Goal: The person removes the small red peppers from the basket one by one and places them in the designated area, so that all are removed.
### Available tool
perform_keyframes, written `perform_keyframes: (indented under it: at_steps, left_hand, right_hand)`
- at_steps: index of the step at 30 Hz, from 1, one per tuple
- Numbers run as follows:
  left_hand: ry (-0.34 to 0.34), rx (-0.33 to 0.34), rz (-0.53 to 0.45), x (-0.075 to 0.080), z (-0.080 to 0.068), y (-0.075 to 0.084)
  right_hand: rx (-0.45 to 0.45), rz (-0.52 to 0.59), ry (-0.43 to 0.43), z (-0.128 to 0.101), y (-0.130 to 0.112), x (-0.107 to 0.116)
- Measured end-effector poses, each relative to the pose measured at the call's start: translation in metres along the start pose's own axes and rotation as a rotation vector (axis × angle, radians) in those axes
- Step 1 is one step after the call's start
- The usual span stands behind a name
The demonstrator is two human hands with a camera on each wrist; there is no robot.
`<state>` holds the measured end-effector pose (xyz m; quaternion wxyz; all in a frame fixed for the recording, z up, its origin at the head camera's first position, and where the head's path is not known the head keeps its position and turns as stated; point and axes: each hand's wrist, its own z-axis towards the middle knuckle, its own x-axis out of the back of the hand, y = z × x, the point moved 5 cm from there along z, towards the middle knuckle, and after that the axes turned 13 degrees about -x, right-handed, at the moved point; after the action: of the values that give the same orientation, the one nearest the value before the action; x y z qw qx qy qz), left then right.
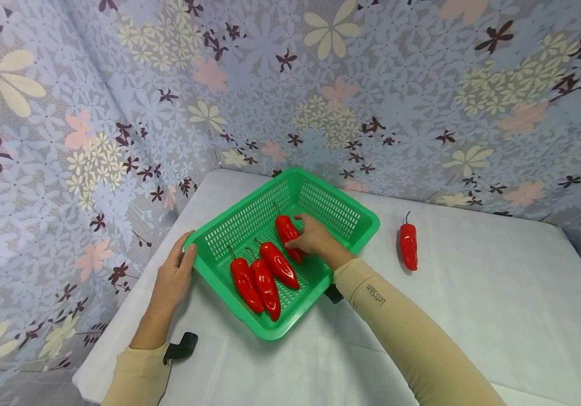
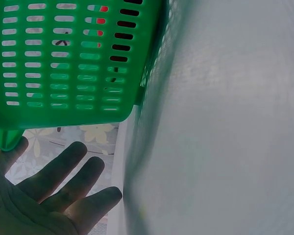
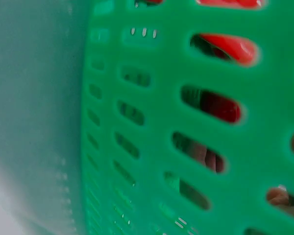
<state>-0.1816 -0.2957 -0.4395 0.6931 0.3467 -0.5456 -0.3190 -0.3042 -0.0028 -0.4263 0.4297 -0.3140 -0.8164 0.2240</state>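
A green plastic basket (image 1: pixel 242 220) with slotted walls stands at an angle on the table, several glossy red peppers in it. My right hand (image 1: pixel 316 237) reaches over the near right wall and grips one red pepper (image 1: pixel 285 228) with thumb and fingers on either side. Left of it in the basket lie another red pepper (image 1: pixel 279 265) and two more side by side. At the left corner, my left hand (image 1: pixel 176 276) pinches the rim, thumb over the top; its other fingers (image 2: pixel 88 176) stretch out spread below the rim. The right wrist view mostly shows the slotted wall (image 3: pixel 157 122).
One more red pepper (image 1: pixel 409 246) lies on the white-covered table (image 1: pixel 473 293), to the right of the basket, stem pointing away. Floral-patterned cloth (image 1: pixel 270 84) rises behind the table and along its left side. A black wrist camera (image 1: pixel 181 345) sits on the left wrist.
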Motion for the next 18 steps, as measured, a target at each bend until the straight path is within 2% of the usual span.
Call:
perform_keyframes:
  at_steps: [18]
  left_hand:
    - [0.008, 0.007, -0.001, -0.001, 0.0, 0.0]
  right_hand:
    - [0.062, -0.051, 0.107, -0.005, -0.005, 0.02]
